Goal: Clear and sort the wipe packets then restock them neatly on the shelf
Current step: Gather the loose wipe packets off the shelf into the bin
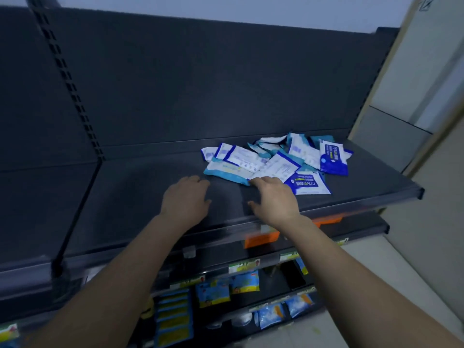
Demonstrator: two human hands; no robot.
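Dark shelf [138, 192], wipe packets [276, 160] heaped right, left hand [185, 197], right hand [275, 198], both spread empty

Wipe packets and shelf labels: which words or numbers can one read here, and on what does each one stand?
"75%": on the dark blue packet at the right of the pile, printed sideways.
"75%": on the blue and white packet nearest the shelf front, upside down.
The rest of the print on these two and on the other packets: too blurred to read.
The orange label and the lower shelf tags: too blurred to read.
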